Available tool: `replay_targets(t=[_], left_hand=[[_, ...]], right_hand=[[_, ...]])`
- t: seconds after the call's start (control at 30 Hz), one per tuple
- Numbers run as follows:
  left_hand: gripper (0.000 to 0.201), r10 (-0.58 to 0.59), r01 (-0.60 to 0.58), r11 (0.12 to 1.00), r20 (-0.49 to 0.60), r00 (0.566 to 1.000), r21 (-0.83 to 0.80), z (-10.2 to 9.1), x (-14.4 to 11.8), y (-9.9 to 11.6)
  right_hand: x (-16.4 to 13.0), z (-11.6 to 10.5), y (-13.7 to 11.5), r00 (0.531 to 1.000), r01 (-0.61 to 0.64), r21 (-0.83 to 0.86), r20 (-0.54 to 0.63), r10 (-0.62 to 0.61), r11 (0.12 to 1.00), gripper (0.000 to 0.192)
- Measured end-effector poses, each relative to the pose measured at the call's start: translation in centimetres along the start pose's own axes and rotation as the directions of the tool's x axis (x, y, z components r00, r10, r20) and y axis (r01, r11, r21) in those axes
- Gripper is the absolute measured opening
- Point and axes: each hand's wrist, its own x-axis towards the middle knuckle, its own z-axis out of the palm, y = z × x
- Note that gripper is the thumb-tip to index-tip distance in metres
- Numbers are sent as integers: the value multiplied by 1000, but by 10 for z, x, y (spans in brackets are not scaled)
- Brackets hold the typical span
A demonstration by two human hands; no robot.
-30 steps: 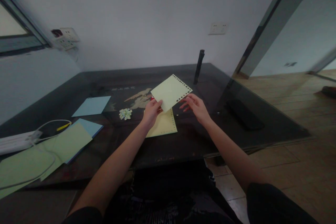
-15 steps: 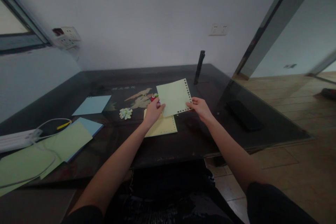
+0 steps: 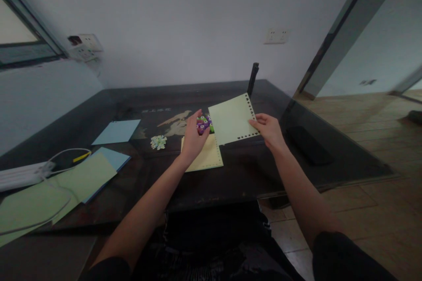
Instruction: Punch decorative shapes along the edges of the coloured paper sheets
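Note:
A pale green sheet of paper with small dark cut-outs along two edges is held up, tilted, by its right edge. My right hand pinches it between thumb and fingers. My left hand is off the sheet, thumb and fingers apart, over the left side of a small stack of yellow paper. Colourful round pieces with eye-like dots, purple, green and red, show between my left hand and the sheet, which partly covers them. A heap of small pale punched pieces lies to the left.
A light blue sheet lies at the left of the dark table. Green sheets, a white power strip with a cable, and a yellow pen-like item are nearer. A black upright stick stands behind; a dark flat object lies right.
My left hand has let go of the green sheet and opened. My right hand has carried the sheet to the right, uncovering more of the colourful pieces.

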Motion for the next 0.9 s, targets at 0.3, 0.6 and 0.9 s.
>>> replay_targets(t=[0.3, 0.6, 0.9], left_hand=[[36, 168, -411, 867, 610, 775, 283, 43, -50, 43], [49, 90, -499, 776, 715, 693, 386, 64, -90, 31], [53, 89, -527, 733, 706, 702, 432, 64, -90, 28]], right_hand=[[-29, -69, 33, 987, -160, -327, -50, 153, 931, 39], [-45, -68, 55, 989, 85, -707, -29, -148, 702, 43], [-49, -65, 72, 942, 329, -807, 243, -232, 489, 27]])
